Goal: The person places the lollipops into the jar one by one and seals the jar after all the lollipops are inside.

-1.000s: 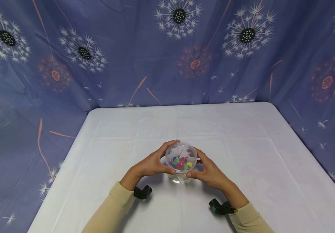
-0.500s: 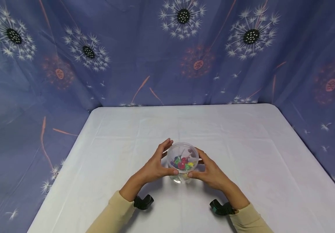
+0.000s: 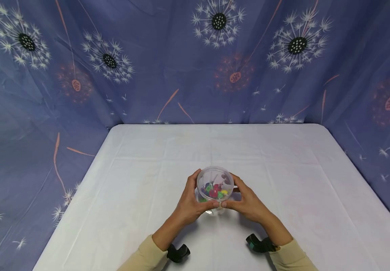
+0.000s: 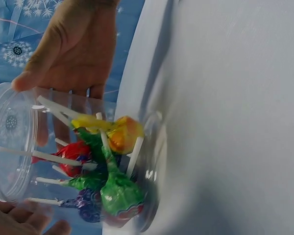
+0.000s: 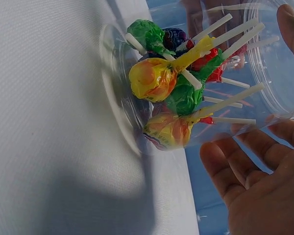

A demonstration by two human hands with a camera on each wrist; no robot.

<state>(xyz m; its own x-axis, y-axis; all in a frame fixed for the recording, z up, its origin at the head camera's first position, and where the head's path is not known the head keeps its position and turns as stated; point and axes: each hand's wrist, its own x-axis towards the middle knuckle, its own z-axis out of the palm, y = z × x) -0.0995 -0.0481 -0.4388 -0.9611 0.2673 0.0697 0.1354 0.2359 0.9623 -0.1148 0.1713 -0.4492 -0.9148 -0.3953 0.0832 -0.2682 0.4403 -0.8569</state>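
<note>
A clear plastic jar (image 3: 215,207) stands upright near the middle of the white cloth, its round rim facing up. Lollipops in red, green, yellow and purple wrappers lie inside, a green lollipop (image 4: 121,197) and a yellow lollipop (image 5: 152,78) among them, with white sticks pointing mostly upward. My left hand (image 3: 186,205) holds the jar's upper left side, fingers round the back. On the opposite side my right hand (image 3: 250,203) grips it near the rim. Both thumbs lie along the front just under the rim, their tips close together.
The white cloth (image 3: 140,177) covers the table on all sides of the jar. Behind it hangs a blue curtain (image 3: 161,52) with a dandelion print. A black wrist mount (image 3: 178,253) sits below the left hand, another mount (image 3: 260,243) below the right.
My left hand's fingers lifted away from the jar's side, then came back round it. The left thumb has slid right, close to the right thumb. The right hand keeps its hold.
</note>
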